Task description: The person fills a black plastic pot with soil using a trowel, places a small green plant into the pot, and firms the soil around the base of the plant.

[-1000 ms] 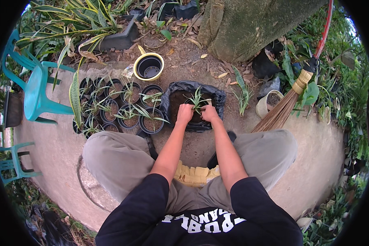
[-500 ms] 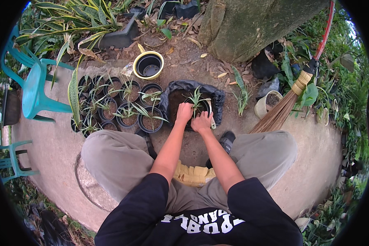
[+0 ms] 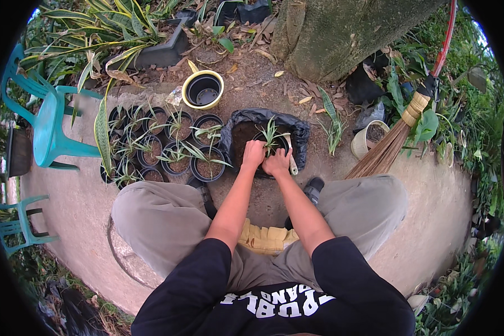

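A small plant with narrow, pale-edged leaves [image 3: 270, 133] stands in a black pot [image 3: 286, 147], inside a container lined with black plastic [image 3: 246, 116] that holds dark soil [image 3: 242, 134]. At the pot's near left side, my left hand [image 3: 254, 153] is closed by the base of the plant. My right hand [image 3: 276, 163] reaches over the near rim beside it, fingers curled down into the pot. The fingertips of both hands are hidden, so what they pinch or press does not show. Just right of the pot leans a tool with a cream handle [image 3: 293, 164].
Several small black pots with similar plants [image 3: 175, 158] stand close together on the left. A yellow-rimmed pot [image 3: 203, 89] sits behind them. To the right are a stick broom [image 3: 387, 147] and a cream pot [image 3: 362, 145]. A tree trunk [image 3: 333, 42] rises behind; a teal chair [image 3: 53, 126] stands far left.
My right hand's fingers, more spread over the pot's near side before, are now curled down into it. My left hand stays by the plant's base.
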